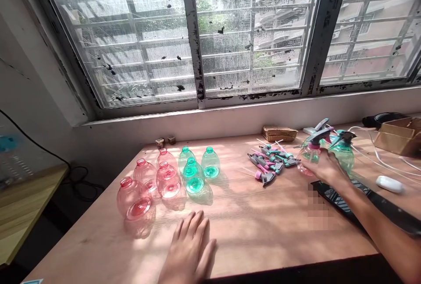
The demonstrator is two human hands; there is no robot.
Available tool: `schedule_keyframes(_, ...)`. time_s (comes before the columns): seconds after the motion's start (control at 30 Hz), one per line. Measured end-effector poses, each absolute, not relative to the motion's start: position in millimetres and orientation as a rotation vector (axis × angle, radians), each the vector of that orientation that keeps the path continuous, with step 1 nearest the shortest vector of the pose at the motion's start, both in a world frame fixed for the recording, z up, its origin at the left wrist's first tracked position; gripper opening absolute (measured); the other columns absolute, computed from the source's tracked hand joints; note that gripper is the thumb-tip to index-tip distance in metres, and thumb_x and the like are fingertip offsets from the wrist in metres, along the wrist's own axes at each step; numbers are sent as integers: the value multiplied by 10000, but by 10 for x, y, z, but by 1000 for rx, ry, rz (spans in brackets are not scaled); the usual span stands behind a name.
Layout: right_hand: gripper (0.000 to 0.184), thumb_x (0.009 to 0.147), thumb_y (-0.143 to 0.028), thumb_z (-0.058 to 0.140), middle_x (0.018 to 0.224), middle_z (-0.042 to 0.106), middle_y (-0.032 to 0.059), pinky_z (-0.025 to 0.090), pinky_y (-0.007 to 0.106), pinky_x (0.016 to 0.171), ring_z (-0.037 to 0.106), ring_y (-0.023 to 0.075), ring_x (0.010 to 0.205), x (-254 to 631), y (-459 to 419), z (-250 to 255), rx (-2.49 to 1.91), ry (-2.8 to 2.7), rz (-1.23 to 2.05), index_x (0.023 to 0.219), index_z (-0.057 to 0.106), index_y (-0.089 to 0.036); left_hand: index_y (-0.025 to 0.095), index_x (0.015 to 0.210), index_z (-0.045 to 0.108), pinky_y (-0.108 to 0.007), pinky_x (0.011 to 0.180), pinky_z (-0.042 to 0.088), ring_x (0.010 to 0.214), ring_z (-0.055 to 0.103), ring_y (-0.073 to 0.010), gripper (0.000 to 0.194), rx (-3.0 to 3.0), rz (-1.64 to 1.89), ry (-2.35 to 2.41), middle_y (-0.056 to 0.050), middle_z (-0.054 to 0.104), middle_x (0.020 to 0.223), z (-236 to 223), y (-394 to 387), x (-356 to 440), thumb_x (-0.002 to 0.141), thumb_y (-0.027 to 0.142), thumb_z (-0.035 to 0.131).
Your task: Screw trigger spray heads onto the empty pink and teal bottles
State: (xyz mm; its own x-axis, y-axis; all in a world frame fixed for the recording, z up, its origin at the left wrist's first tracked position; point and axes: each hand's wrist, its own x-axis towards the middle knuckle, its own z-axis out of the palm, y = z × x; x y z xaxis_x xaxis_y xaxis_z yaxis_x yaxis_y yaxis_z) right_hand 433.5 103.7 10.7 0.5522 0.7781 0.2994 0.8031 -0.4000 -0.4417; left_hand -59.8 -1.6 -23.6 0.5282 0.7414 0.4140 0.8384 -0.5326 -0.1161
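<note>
My left hand (pixel 188 249) lies flat on the table, fingers stretched out, holding nothing. At the right, my right hand (pixel 327 169) is closed around a pink spray bottle (pixel 305 166) with a grey and pink trigger head on it. Just behind that hand stands a green spray bottle (pixel 344 157), also with its trigger head on. Another trigger head (pixel 321 124) shows behind them, its bottle mostly hidden. Left of my right hand lies a pile of loose trigger sprayer heads (pixel 271 159). Beyond my left hand stand several open-necked pink bottles (pixel 134 203) and 3 green bottles (pixel 194 179).
A dark keyboard-like slab (pixel 342 200) lies under my right forearm, with a white earbud case (pixel 389 184) nearby. White cables (pixel 378 152) run toward a cardboard box (pixel 399 137). A brown block (pixel 279 134) sits by the wall under the window (pixel 250 47).
</note>
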Motion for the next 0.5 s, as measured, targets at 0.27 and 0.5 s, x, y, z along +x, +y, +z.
schedule_keyframes(0.27, 774, 942, -586, 445, 1263, 556, 397, 447, 441, 874, 569, 474, 1199, 4292, 1018, 94, -2240, -1347, -122, 1370, 383, 56, 275, 1371, 568, -559, 1087, 492, 1369, 528, -328, 403, -2588, -520, -1458, -65, 576, 1485, -199, -44, -577, 986, 382, 522)
schedule_keyframes(0.5, 820, 940, -615, 423, 1171, 603, 434, 480, 467, 851, 616, 506, 1132, 4287, 1015, 31, -2199, -1355, -203, 1314, 423, 114, 262, 1396, 488, -457, 1015, 569, 1311, 593, -293, 413, -2609, -1053, -1718, -120, 603, 1437, 63, 95, -634, 994, 357, 503)
